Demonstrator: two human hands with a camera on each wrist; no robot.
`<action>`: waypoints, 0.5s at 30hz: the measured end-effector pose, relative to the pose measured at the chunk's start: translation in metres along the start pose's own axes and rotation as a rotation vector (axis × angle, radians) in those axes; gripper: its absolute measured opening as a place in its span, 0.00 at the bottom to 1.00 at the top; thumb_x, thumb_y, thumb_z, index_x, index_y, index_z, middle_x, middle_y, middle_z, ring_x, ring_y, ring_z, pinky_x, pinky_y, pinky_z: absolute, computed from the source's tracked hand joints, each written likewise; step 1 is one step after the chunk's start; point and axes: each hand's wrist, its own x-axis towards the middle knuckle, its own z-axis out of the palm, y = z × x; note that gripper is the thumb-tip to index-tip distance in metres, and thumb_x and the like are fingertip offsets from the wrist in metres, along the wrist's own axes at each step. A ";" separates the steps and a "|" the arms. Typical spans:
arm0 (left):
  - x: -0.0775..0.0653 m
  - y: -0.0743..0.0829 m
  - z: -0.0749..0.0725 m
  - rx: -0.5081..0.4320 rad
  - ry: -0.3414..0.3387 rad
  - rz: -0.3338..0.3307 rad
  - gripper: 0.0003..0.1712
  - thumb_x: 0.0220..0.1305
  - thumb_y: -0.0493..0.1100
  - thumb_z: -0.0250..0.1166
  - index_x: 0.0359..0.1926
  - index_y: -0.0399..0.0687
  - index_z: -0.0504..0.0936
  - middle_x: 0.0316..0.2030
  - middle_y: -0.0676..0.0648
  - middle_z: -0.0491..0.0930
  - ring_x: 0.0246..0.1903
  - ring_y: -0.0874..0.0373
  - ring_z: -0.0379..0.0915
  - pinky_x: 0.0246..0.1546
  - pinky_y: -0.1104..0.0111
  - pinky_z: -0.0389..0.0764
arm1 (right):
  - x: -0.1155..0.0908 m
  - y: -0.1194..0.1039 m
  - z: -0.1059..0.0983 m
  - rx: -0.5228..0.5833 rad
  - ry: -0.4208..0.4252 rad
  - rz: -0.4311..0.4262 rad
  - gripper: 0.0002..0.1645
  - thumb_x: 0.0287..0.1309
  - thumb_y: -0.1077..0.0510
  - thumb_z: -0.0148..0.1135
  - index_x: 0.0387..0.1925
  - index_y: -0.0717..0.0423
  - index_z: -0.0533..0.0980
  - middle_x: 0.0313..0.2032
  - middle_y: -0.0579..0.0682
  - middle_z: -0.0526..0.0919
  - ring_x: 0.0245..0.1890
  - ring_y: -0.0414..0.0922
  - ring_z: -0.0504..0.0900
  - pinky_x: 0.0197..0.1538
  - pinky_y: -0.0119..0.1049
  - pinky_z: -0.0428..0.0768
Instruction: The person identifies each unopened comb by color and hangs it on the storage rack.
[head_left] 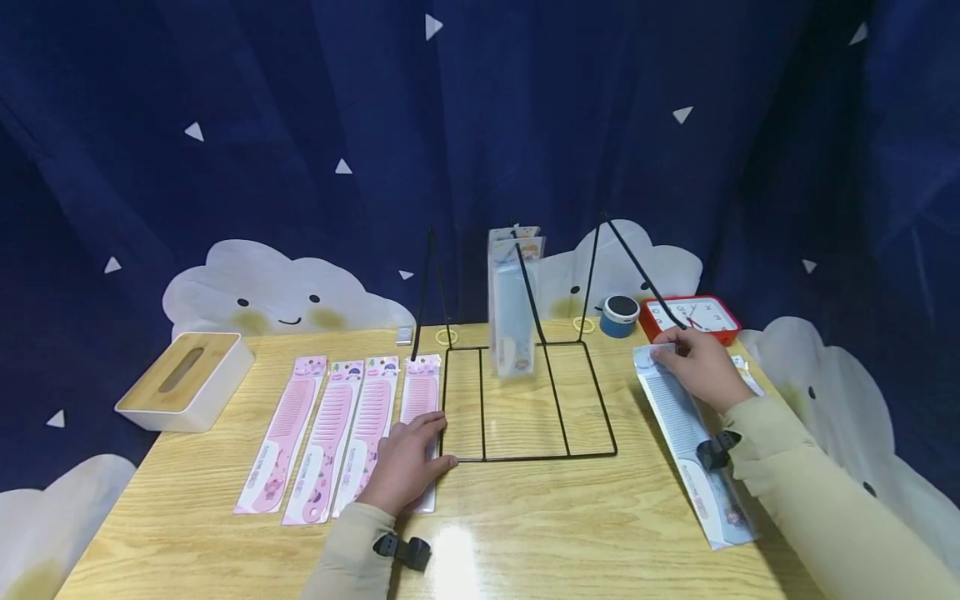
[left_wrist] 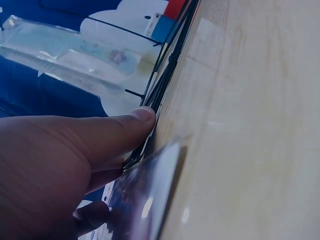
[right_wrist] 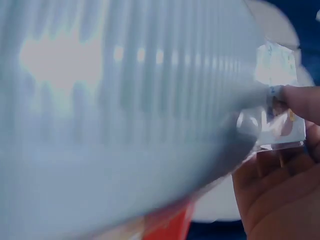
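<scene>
A black wire rack [head_left: 525,458] stands on the table, with arms jutting forward from its upright back. My left hand [head_left: 408,458] holds its front left corner; in the left wrist view the thumb [left_wrist: 142,116] lies on the wire. Under that hand is a pink packaged comb [head_left: 420,387]. My right hand [head_left: 697,367] pinches the top of a pale blue packaged comb [head_left: 678,425] at the tip of the right arm. Whether the arm passes through the package hole, I cannot tell. Clear blue packs [head_left: 513,317] hang on the middle arm.
Several pink packaged combs [head_left: 288,425] lie left of the rack. A tissue box [head_left: 187,379] stands at the far left. Behind the rack's right side are a blue round speaker [head_left: 619,317] and a red clock [head_left: 708,312]. Another package [head_left: 746,375] lies partly hidden behind my right hand.
</scene>
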 end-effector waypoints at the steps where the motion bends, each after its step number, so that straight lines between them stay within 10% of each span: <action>1: 0.000 0.000 0.000 -0.003 0.001 -0.001 0.36 0.55 0.53 0.76 0.62 0.44 0.80 0.65 0.50 0.75 0.52 0.48 0.72 0.45 0.54 0.69 | -0.002 -0.006 0.001 0.015 0.009 -0.016 0.09 0.68 0.57 0.61 0.43 0.59 0.79 0.36 0.56 0.80 0.35 0.51 0.72 0.37 0.39 0.68; 15: 0.000 0.000 0.000 0.007 -0.003 0.000 0.34 0.56 0.52 0.76 0.62 0.44 0.80 0.65 0.49 0.75 0.51 0.47 0.72 0.44 0.53 0.69 | -0.041 -0.096 0.012 0.341 0.148 -0.333 0.04 0.64 0.67 0.64 0.40 0.59 0.79 0.31 0.49 0.79 0.24 0.42 0.71 0.28 0.30 0.68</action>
